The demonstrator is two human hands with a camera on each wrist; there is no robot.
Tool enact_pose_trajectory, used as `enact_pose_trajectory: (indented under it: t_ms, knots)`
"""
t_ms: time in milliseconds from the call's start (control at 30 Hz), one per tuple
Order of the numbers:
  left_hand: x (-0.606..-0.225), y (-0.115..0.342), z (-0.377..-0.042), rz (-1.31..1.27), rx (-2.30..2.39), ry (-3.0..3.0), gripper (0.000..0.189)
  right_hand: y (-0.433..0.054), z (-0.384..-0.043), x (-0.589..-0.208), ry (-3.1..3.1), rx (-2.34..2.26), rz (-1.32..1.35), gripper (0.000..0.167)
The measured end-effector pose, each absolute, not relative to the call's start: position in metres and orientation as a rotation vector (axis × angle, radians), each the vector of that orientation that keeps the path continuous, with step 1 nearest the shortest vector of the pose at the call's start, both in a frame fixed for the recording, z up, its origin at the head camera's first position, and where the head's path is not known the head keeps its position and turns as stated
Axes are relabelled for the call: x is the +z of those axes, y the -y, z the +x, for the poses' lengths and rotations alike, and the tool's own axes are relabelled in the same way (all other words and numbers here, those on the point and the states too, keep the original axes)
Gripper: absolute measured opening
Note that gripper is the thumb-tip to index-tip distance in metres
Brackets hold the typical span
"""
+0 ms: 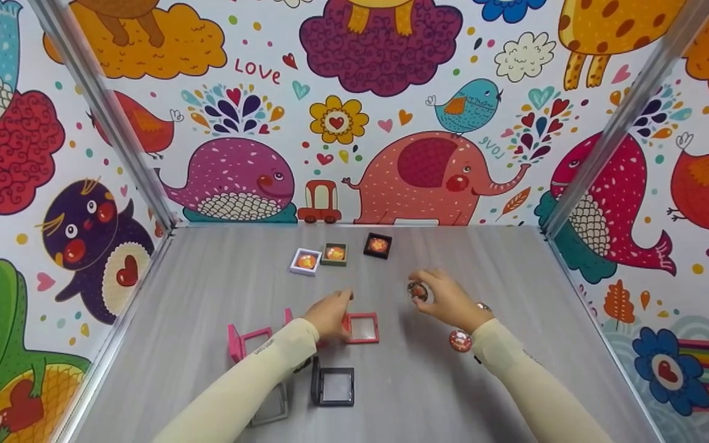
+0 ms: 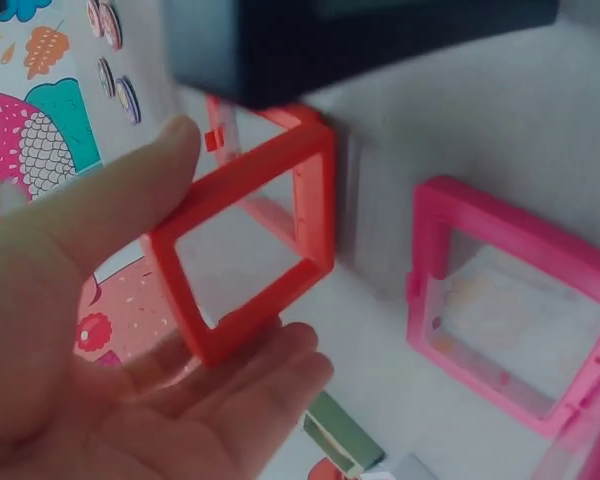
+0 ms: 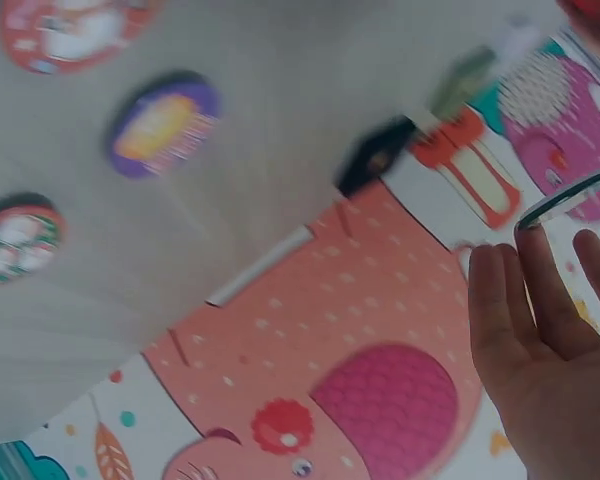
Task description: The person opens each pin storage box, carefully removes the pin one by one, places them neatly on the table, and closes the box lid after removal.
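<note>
Head view, and the left hand (image 1: 328, 315) grips the open red case (image 2: 245, 178) mid-scene while the right hand (image 1: 445, 300) pinches a round badge (image 1: 417, 291), right and farther back, so this looks like loading, the next move seemingly calling for that badge laid flat inside.

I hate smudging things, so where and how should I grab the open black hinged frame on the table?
Probably pinch the open black frame by its right rim, coming from the right: its other half stands upright on the left, where the left sleeve also lies close, and the middle panel might smudge.
</note>
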State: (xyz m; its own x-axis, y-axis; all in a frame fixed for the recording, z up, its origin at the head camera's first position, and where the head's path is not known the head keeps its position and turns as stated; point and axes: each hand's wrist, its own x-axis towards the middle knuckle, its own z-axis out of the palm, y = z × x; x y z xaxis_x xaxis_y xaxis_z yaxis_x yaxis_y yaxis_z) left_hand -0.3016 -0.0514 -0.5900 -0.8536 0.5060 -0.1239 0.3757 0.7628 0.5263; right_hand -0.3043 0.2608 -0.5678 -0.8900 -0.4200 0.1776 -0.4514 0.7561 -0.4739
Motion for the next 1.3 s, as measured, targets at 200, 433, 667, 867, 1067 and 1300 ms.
enact_pose_trajectory:
  t_ms: [200, 433, 667, 867, 1067, 1300]
  knots:
    - [-0.566, 0.06, -0.293, 0.692, 0.782, -2.753, 0.084, -0.268, -0.32, -0.611, 2.881, 0.52, 0.888, 0.048]
    - [-0.537, 0.07, -0.273, 0.686, 0.931, -2.81, 0.079, -0.287, -0.326, -0.64, 2.827, 0.286, 0.984, 0.047]
    - [-0.525, 0.083, -0.256, 0.74, 1.057, -2.835, 0.076, -0.285, -0.328, -0.642, 2.878, 0.299, 0.963, 0.047]
    - [-0.511, 0.096, -0.234, 0.728, 1.164, -2.844, 0.076, -0.271, -0.352, -0.623, 2.944, 0.59, 0.801, 0.043]
    - [-0.507, 0.099, -0.208, 0.715, 1.285, -2.8, 0.075, -0.245, -0.403, -0.621, 2.928, 0.973, 0.512, 0.05]
    - [-0.511, 0.105, -0.179, 0.752, 1.423, -2.765, 0.074, -0.229, -0.443, -0.639, 2.893, 1.052, 0.37, 0.073]
